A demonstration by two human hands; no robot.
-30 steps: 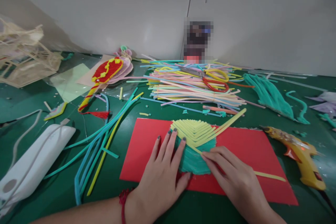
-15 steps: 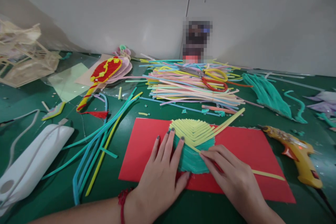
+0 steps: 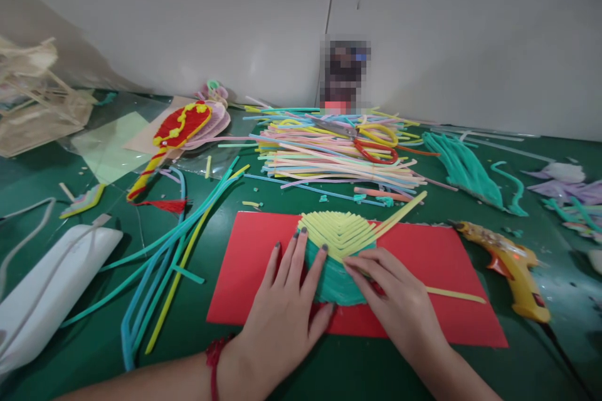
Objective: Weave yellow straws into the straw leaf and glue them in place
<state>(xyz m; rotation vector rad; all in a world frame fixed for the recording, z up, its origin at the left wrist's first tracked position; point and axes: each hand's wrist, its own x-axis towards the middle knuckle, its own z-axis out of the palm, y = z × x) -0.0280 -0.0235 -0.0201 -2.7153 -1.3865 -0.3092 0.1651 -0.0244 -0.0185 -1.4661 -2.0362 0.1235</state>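
Observation:
A teal and yellow fan-shaped piece (image 3: 339, 244) made of fuzzy strips lies on a red card sheet (image 3: 244, 276). My left hand (image 3: 286, 310) rests flat on the piece's left side, fingers stretched out. My right hand (image 3: 395, 301) presses a yellow strip (image 3: 454, 294) onto the piece, fingers together over it. The strip runs out to the right under my palm. Another yellow strip (image 3: 402, 213) sticks out up and right from the fan.
A pile of coloured strips (image 3: 329, 153) with scissors (image 3: 374, 141) lies behind the card. A yellow glue gun (image 3: 510, 266) sits to the right. Long teal, blue and yellow strips (image 3: 174, 250), a white device (image 3: 51, 288) and a red-yellow fan (image 3: 176, 135) are to the left.
The view has shifted slightly, moving everything a little left. My right hand has slid a bit left along the yellow strip; my left hand stays flat.

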